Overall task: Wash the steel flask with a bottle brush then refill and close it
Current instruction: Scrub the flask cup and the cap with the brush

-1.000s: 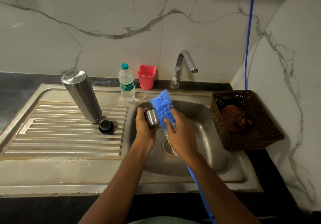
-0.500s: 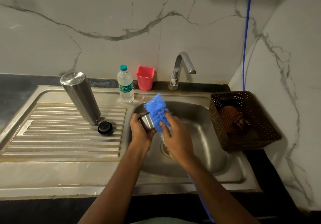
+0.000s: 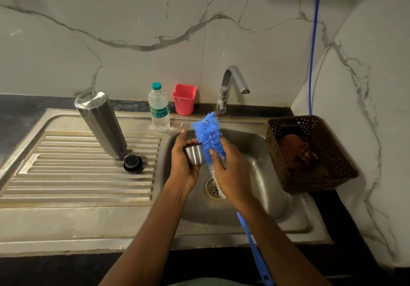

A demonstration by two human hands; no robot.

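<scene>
Over the sink [image 3: 261,152], your left hand [image 3: 182,167] grips the cup [image 3: 195,157]; your right hand [image 3: 233,174] clamps the brush [image 3: 208,134].
Smooth steel could slip from your fingers if you scrub hard.

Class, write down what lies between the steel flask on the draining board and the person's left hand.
A small black cap lies on the draining board, close beside the steel flask, apart from the left hand; head view.
</scene>
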